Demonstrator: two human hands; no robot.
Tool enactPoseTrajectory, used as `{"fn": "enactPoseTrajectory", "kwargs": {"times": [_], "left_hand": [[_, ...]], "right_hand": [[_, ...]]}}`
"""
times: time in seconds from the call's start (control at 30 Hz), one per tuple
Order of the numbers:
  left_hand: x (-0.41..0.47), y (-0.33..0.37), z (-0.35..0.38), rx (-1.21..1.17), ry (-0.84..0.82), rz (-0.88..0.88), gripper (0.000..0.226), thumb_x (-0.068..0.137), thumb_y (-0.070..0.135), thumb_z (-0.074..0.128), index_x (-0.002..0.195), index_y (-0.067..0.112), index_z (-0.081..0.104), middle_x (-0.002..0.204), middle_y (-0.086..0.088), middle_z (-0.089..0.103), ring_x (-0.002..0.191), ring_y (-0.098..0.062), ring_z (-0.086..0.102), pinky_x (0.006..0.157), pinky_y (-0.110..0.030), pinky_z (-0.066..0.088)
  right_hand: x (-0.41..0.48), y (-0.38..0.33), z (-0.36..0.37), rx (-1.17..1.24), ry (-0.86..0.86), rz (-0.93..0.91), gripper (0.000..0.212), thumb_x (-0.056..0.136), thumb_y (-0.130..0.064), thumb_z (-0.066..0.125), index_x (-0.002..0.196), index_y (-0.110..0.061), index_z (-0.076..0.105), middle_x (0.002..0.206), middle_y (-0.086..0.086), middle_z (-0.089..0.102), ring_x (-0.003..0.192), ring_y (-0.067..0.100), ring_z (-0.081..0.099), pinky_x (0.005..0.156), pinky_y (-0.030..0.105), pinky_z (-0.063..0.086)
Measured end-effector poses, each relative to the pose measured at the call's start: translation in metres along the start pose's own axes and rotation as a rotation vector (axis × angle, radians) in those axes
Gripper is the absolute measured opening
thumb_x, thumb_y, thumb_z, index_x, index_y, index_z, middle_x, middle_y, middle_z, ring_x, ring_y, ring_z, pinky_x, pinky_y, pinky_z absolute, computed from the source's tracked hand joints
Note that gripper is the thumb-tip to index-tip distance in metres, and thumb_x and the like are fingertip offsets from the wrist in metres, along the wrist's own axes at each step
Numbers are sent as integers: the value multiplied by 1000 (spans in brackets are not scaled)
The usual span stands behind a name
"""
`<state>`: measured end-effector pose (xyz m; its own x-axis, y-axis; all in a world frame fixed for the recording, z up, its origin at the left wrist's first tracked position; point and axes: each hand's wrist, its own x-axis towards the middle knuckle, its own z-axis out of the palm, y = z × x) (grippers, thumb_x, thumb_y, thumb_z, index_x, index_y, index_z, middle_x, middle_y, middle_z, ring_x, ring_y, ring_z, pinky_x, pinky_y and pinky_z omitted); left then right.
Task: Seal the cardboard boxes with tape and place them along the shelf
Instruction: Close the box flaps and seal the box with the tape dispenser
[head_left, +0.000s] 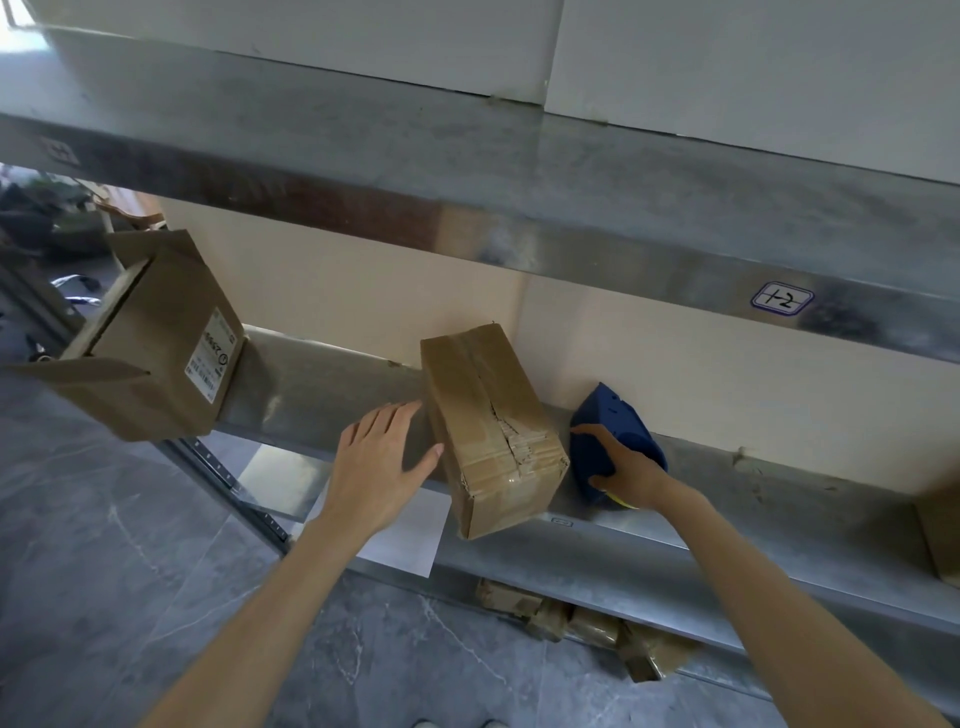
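Handwritten sticker (782, 299) on upper shelf edge (571, 249) reads "1-2". White label (212, 358) on open cardboard box (150, 343): print unreadable.

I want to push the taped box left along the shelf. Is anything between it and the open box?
Only the left hand, open at the left side of the taped box. Otherwise bare shelf up to the open box.

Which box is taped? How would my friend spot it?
Look at the long grey metal shelf. Near its middle, between the open left hand and the blue plastic tape dispenser in the right hand, a brown cardboard box overhangs the edge. Unlike the open-flapped cardboard box at the left end, its top is taped shut.
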<state>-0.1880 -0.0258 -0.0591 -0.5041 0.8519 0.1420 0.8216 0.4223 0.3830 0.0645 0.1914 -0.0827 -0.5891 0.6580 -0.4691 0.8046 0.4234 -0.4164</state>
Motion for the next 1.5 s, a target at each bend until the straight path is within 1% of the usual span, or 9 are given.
{"fn": "enactPoseTrajectory", "kwargs": {"times": [0.17, 0.37, 0.6, 0.7, 0.87, 1.13, 1.27, 1.37, 1.5], "left_hand": [[0, 1, 3, -18, -10, -1, 54, 94, 52, 56, 138, 21, 49, 141, -2, 55, 133, -23, 48, 110, -41, 34], [-2, 2, 3, -37, -23, 12, 53, 94, 50, 56, 138, 21, 49, 140, -1, 54, 133, -22, 47, 110, -40, 33], [-6, 1, -5, -64, -7, 22, 50, 95, 49, 56, 136, 22, 51, 140, 0, 55, 132, -21, 47, 109, -40, 33], [-8, -1, -9, -70, -7, 32, 50, 95, 47, 57, 137, 22, 51, 140, 0, 55, 131, -22, 49, 109, -40, 34], [-6, -5, -15, -71, -24, 34, 51, 96, 46, 56, 140, 22, 48, 143, 1, 53, 133, -20, 47, 111, -38, 32], [3, 9, -30, -139, 42, 145, 38, 96, 38, 60, 132, 25, 57, 137, 4, 56, 129, -18, 49, 107, -35, 33], [12, 20, -38, -264, 62, 234, 33, 96, 35, 62, 128, 28, 60, 134, 8, 58, 124, -10, 49, 104, -30, 32], [17, 33, -46, -405, 1, 290, 33, 96, 33, 62, 129, 33, 59, 130, 19, 55, 115, 10, 44, 98, -9, 32], [20, 49, -56, -533, -151, 359, 40, 97, 23, 62, 135, 35, 57, 131, 22, 56, 114, 21, 45, 92, 3, 30]], "right_hand": [[4, 6, -2, 101, 49, -11, 31, 103, -24, 47, 128, -38, 36, 115, 17, 60, 73, 21, 65, 49, 19, 51], [9, 22, 3, 175, 140, 25, 62, 89, -2, 63, 135, -34, 36, 141, 13, 42, 101, 21, 46, 56, 15, 42], [10, 23, 7, 222, 163, 98, 71, 87, 4, 51, 139, -40, 32, 120, 19, 51, 82, 27, 55, 63, 40, 54], [1, 17, 5, 184, 219, 105, 61, 92, -18, 52, 141, -47, 30, 115, 12, 60, 74, 22, 56, 55, 30, 47], [-28, 8, -7, -19, 310, 81, 52, 91, -59, 51, 138, -51, 30, 129, 0, 58, 99, 27, 61, 76, 40, 56], [-91, -19, -36, -134, 680, -158, 54, 86, -42, 70, 136, -41, 50, 93, 4, 71, 61, 18, 51, 49, 25, 36], [-120, -44, -54, -187, 554, -317, 56, 87, -51, 62, 135, -58, 34, 95, -5, 70, 61, 12, 60, 51, 19, 38], [-135, -64, -55, -263, 379, -403, 59, 90, -55, 56, 129, -73, 15, 95, -10, 67, 54, 1, 53, 47, 12, 38], [-143, -81, -44, -377, 328, -489, 60, 93, -51, 56, 135, -63, 15, 106, -10, 66, 57, -2, 49, 52, 10, 35]]}}
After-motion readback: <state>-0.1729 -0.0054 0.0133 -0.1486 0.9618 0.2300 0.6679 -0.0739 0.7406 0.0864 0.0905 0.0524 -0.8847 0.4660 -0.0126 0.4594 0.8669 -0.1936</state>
